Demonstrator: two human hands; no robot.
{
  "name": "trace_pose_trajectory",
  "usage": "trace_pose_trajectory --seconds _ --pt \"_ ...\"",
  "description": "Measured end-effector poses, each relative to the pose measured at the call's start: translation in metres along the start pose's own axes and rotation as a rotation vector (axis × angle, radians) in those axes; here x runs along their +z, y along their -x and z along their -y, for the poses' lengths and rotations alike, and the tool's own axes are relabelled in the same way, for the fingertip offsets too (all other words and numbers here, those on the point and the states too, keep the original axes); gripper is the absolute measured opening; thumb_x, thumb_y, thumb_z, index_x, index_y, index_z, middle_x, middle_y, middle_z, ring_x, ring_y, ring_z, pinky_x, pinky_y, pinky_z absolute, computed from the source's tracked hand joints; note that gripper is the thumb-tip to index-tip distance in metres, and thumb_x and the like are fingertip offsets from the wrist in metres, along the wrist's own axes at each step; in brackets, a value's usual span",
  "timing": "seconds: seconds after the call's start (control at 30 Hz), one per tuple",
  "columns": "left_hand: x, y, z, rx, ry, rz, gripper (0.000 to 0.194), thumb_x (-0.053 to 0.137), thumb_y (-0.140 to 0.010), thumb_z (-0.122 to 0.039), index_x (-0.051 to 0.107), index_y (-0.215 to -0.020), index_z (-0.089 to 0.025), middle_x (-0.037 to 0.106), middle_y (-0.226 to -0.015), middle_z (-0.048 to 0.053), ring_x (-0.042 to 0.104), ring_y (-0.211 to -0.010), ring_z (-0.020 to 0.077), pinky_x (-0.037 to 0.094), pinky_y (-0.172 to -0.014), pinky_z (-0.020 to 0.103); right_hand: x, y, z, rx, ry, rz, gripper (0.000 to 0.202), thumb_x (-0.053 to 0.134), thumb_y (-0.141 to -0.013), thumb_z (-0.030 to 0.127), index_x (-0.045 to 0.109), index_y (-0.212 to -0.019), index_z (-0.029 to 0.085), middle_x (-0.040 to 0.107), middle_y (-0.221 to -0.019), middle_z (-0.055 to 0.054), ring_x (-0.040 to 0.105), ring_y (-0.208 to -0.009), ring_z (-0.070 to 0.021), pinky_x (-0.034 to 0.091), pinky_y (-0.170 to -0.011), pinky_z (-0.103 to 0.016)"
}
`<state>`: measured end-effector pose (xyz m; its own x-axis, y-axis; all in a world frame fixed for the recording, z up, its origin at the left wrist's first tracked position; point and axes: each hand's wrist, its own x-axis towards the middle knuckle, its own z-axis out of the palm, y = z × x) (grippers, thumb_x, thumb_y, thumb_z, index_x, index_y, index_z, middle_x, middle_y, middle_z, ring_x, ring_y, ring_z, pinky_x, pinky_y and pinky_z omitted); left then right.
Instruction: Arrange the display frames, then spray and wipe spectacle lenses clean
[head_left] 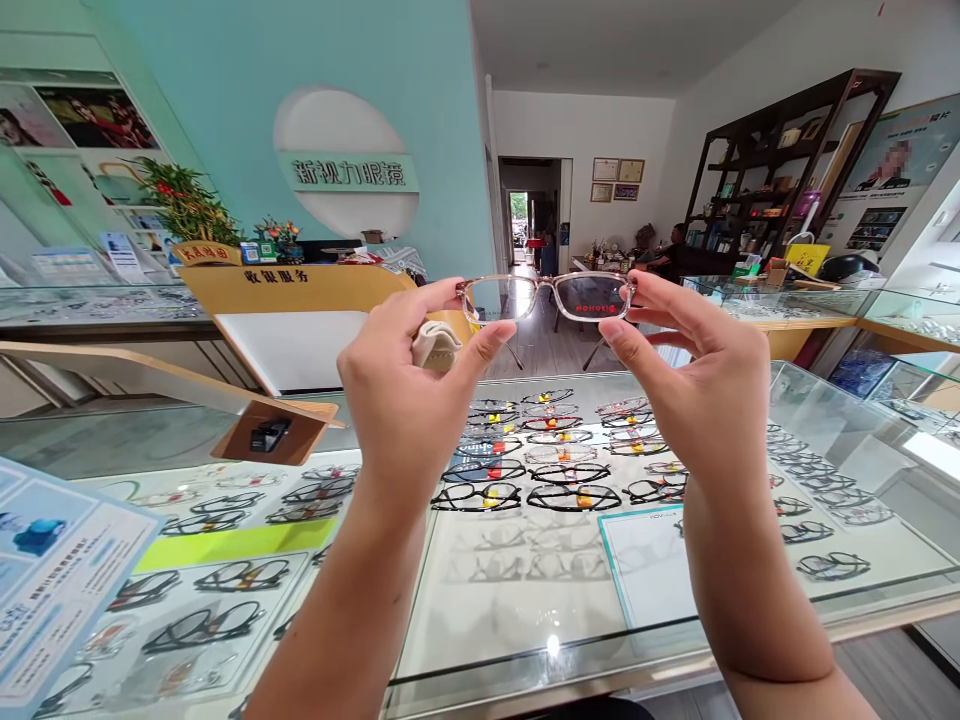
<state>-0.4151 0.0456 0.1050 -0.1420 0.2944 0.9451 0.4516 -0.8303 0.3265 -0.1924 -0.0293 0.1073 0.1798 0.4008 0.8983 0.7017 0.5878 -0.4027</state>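
Hands (409, 370) (701, 365) are holding up glasses (592, 296).
They're pinching the ends, maybe to leave the lenses (501, 298) untouched; the left is holding cloth (436, 343) too.

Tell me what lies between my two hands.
A pair of glasses, held by its ends in the left hand and right hand, as the head view shows.

Clear-rimmed glasses (546, 284) and a folded cloth (436, 345), held up.
The glasses were level between the left hand (409, 375) and right hand (694, 350), above the glass desk (517, 600), temples open, red lettering on one lens; the beige cloth sat bunched in the left hand.
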Motion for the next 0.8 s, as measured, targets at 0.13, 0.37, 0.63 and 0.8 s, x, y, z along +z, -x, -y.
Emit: trace_pose_trajectory --seconds 0.13,0.37,0.63,0.8 --pt "0.0000 -0.0001 -0.0008 0.003 0.008 -0.003 0.049 0.097 -0.087 -0.057 0.087 -0.120 -0.022 0.087 -0.114 0.010 0.078 -0.098 0.0243 0.059 -0.087 0.040 0.0002 -0.0001 -0.0017 -0.017 0.024 0.007 0.046 0.074 -0.103 0.041 0.077 -0.149 0.036 0.085 -0.126 -0.007 0.081 -0.113 -0.0314 0.071 -0.095 -0.058" --pt "0.0004 0.0005 -0.0025 0.012 -0.001 -0.008 0.050 0.094 -0.089 -0.060 0.086 -0.120 -0.021 0.086 -0.112 0.010 0.078 -0.097 0.0241 0.059 -0.085 0.038 0.0001 -0.0008 0.0001 -0.032 0.032 -0.002 0.043 0.074 -0.104 0.041 0.079 -0.146 0.037 0.085 -0.122 -0.005 0.082 -0.106 -0.0303 0.071 -0.097 -0.060" --pt "-0.0003 0.0002 -0.0025 0.011 -0.009 -0.005 0.050 0.093 -0.089 -0.060 0.086 -0.120 -0.021 0.086 -0.112 0.010 0.078 -0.095 0.0242 0.060 -0.085 0.039 -0.0003 -0.0007 -0.0005 -0.018 0.033 -0.001 0.041 0.076 -0.103 0.042 0.081 -0.144 0.036 0.086 -0.120 -0.005 0.082 -0.104 -0.0282 0.071 -0.094 -0.056" --pt "0.0002 0.0006 -0.0016 0.040 -0.014 -0.014 0.044 0.092 -0.093 -0.052 0.085 -0.123 -0.020 0.085 -0.112 0.010 0.078 -0.099 0.0242 0.059 -0.088 0.039 0.0000 -0.0007 -0.0022 0.004 0.024 0.001 0.040 0.079 -0.102 0.046 0.083 -0.140 0.035 0.086 -0.119 -0.005 0.082 -0.104 -0.0288 0.070 -0.095 -0.056"
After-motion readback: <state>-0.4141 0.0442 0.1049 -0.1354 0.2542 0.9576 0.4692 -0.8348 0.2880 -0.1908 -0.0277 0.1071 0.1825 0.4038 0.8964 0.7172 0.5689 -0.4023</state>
